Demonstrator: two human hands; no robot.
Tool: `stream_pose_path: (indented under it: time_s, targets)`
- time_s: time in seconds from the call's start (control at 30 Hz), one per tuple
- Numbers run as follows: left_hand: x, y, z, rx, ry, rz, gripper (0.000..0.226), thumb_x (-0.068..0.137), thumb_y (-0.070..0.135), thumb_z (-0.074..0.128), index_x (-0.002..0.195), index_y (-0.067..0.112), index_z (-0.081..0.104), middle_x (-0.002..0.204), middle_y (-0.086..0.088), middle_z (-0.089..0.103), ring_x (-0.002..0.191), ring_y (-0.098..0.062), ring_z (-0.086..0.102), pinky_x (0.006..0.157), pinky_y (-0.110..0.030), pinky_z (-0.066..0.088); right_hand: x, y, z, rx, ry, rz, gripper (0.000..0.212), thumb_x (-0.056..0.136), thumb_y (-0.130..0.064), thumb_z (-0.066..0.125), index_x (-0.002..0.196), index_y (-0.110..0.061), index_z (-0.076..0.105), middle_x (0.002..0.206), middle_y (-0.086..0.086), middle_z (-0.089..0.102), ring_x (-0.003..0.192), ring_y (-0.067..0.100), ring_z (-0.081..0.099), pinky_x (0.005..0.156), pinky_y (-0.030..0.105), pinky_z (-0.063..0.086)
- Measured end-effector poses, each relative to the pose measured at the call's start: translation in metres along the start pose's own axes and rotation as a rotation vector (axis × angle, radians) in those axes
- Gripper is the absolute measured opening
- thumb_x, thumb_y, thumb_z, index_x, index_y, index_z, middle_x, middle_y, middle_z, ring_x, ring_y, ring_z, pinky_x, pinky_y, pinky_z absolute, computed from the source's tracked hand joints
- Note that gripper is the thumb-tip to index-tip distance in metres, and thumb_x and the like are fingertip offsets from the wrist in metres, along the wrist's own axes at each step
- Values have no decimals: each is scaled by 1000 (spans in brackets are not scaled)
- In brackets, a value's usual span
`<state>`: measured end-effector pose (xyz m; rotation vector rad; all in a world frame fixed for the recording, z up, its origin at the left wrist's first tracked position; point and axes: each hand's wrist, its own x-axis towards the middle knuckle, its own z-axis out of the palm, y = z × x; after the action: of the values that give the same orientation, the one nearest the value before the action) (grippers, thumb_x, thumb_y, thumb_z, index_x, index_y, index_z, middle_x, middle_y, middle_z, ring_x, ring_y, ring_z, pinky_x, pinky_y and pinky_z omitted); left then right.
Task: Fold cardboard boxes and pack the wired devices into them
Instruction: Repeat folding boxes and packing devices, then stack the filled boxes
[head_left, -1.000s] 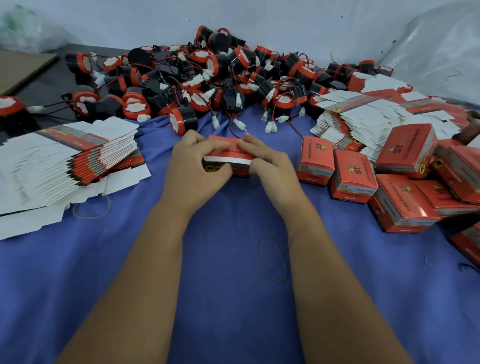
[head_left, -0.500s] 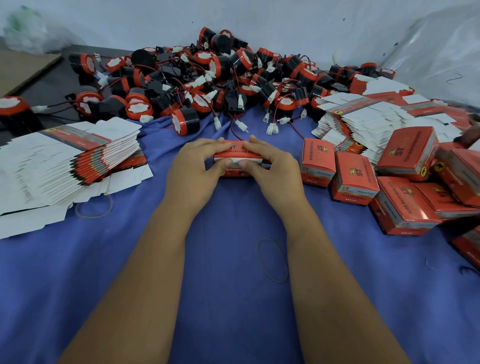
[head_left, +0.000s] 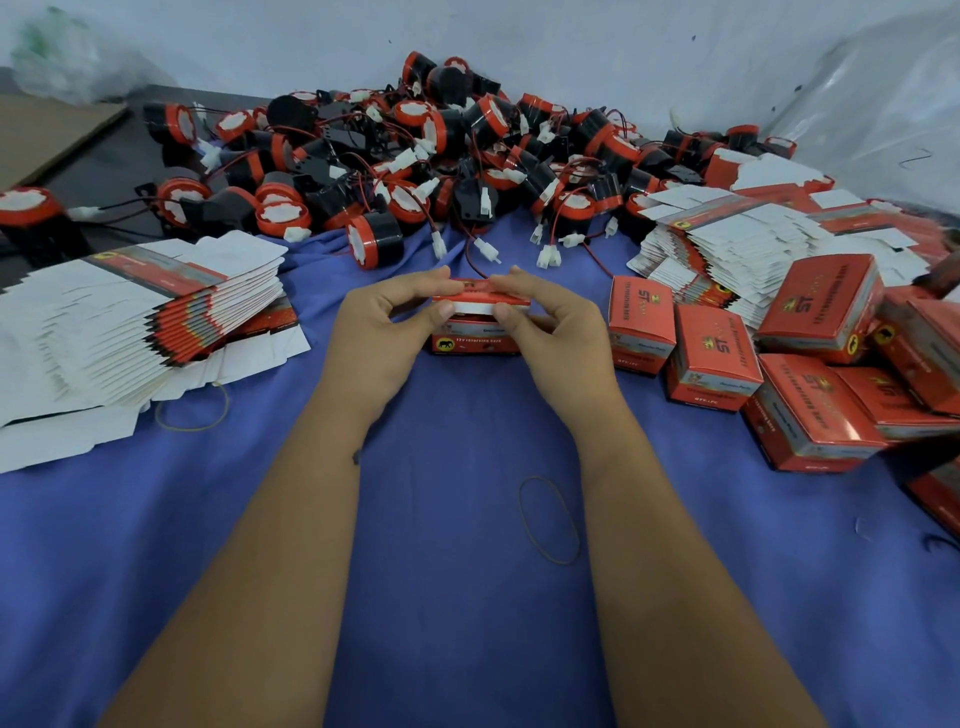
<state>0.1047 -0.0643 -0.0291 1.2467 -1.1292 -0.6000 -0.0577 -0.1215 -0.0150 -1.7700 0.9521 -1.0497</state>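
Hands meet in the middle of the blue cloth-covered surface (head_left: 467, 597), both on one small red printed cardboard box (head_left: 475, 340) that stands on the cloth. The left hand (head_left: 379, 332) and the right hand (head_left: 553, 335) each pinch the box's top flap: the curled fingers (head_left: 415, 280) lie over the red lid from the far side, and the thumbs press on the white tuck edge at the near side. So both hands are closed around the lid, and the lid is not fully in yet; a white strip of it shows above the front wall.

The step in hand seems to be closing the box. To do it well, I think the thumbs should guide the white edge evenly into the slot, both corners together, while the fingers keep the lid flat, so that the cardboard does not crease. Whether a device is inside cannot be seen.

Far behind the box lies the big heap of black and red round wired devices (head_left: 441, 171) with white plug connectors. At the left is a stack of flat unfolded white and red cartons (head_left: 119, 317); a second such stack (head_left: 753, 244) is at the far right. Closed red boxes (head_left: 769, 358) stand near the right side.
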Motion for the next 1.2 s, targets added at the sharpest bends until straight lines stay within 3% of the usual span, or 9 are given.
stream_pose_path:
  time_s: [0.1,0.23,0.4,0.57,0.77,0.97,1.07,1.17,1.2]
  targets:
    - [0,0,1,-23,-4,6,36,92,2,65,98,36,73,123,15,67,122,-4,58,86,-19,52,-2,-2,-1,133,-6,12,26,95,-1,59,102,-24,68,119,-18,60,94,-8,64,77,10,50]
    - [-3,4,3,42,1,20,34,91,3,66,103,35,71,129,7,64,124,-3,55,94,-19,50,0,2,-3,194,9,27,19,92,4,60,98,-11,69,139,5,56,91,-26,55,75,4,46]
    - [-7,8,5,186,-7,46,42,84,1,74,113,30,67,131,6,61,123,1,52,102,-13,42,4,6,-4,237,21,60,15,91,5,61,100,-4,70,139,7,57,92,-24,57,74,6,48]
    - [-7,9,8,246,19,50,42,83,0,75,116,24,68,132,3,61,125,-4,52,101,-10,40,4,6,-3,258,25,71,16,90,6,60,95,-6,69,138,6,58,92,-23,58,75,7,49]
    - [-7,10,10,294,46,34,36,84,0,74,115,17,71,130,4,62,116,4,51,100,-10,41,1,0,-2,246,28,84,22,90,6,60,82,-12,69,138,4,58,88,-21,60,77,9,50]
    - [-7,8,11,280,20,-16,32,87,1,71,117,12,72,141,-1,57,129,-2,48,105,-20,44,-1,-4,-1,260,36,115,35,86,10,44,78,-11,70,137,1,59,121,9,55,99,29,49]
    - [-8,5,10,292,10,-25,29,89,4,70,117,14,72,144,1,54,130,0,46,107,-20,43,1,-3,2,157,42,95,31,87,10,46,84,-12,68,136,-7,57,122,7,51,96,19,48]
    - [-8,4,11,315,7,9,30,90,4,69,117,15,72,144,1,54,129,2,45,107,-18,41,-1,0,3,40,-48,53,18,85,2,55,95,-13,59,112,-36,51,110,-9,48,78,2,41]
    - [-9,4,11,336,2,32,30,90,4,68,118,15,71,144,1,54,128,2,45,106,-14,40,-1,1,3,10,-84,44,21,84,-1,58,99,-16,54,106,-37,51,102,-11,51,74,3,41]
